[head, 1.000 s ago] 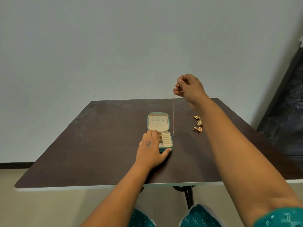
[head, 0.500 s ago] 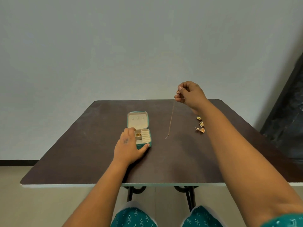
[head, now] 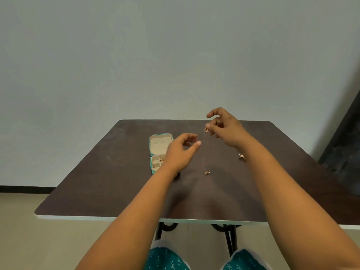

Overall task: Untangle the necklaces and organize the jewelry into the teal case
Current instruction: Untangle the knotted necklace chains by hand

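The teal case (head: 151, 151) lies open on the dark table, cream lining showing, with a small gold piece in one compartment. My right hand (head: 226, 127) is raised above the table's far side and pinches the top of a thin gold necklace (head: 206, 130). The chain hangs straight down to a small pendant (head: 207, 172) near the tabletop. My left hand (head: 181, 151) hovers just left of the chain with fingers loosely curved, holding nothing; it covers part of the case's right side.
A gold earring (head: 241, 156) lies on the table beside my right forearm, which hides any others. The table's (head: 97, 182) near edge is white, with black metal legs below. A dark doorway or panel stands at the far right.
My left hand has let go of the case and lifted toward the hanging chain. My right hand has lowered a little, its upper fingers now spread, still pinching the necklace.
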